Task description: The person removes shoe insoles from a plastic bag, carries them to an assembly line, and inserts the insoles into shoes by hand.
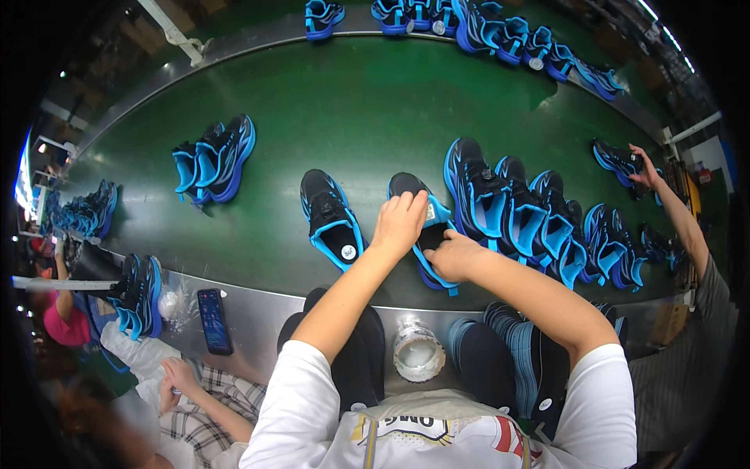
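A black and blue sneaker lies on the green belt in front of me, toe pointing away. My left hand is closed on its upper around the tongue, where a pale label shows. My right hand grips the collar at the shoe's opening, its fingertips partly hidden inside. Just left of it sits a matching sneaker, whose insole with a round white sticker is visible. Several more sneakers stand in a tight row to the right of my hands.
Stacked black insoles and a jar of whitish stuff stand on the metal ledge near my body. A phone lies left. Co-workers sit on both sides; one hand at right holds a sneaker. Shoes line a far shelf.
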A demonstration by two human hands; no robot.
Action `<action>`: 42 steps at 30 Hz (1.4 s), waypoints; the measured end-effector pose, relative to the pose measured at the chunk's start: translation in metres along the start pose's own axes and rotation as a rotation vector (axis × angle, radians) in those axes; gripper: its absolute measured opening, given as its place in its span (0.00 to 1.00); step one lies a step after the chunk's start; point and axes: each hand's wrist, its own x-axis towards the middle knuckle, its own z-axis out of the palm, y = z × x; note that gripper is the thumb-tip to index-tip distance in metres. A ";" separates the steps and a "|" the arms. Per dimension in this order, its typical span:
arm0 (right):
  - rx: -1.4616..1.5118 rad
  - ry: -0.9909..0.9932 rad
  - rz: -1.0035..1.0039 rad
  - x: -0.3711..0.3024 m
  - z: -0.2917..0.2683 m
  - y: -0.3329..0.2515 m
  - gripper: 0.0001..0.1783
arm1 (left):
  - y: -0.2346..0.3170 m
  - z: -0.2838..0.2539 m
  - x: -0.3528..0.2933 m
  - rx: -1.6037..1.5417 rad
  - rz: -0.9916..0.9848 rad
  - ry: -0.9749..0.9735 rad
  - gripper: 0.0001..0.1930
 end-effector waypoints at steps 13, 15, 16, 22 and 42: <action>0.348 0.792 0.111 -0.066 0.059 -0.033 0.08 | 0.009 -0.023 -0.005 -0.067 -0.053 -0.199 0.11; 0.221 0.761 0.062 -0.074 0.069 -0.039 0.09 | 0.021 -0.033 -0.011 -0.062 -0.014 -0.184 0.11; 0.213 0.672 0.052 -0.078 0.074 -0.040 0.13 | 0.028 -0.036 -0.014 -0.034 0.038 -0.190 0.09; 0.597 0.717 0.180 -0.099 0.055 -0.014 0.17 | 0.014 -0.028 -0.009 0.262 0.188 -0.228 0.03; 0.233 0.967 0.600 -0.186 0.079 0.064 0.16 | 0.041 -0.058 0.069 -1.445 -0.953 -0.354 0.05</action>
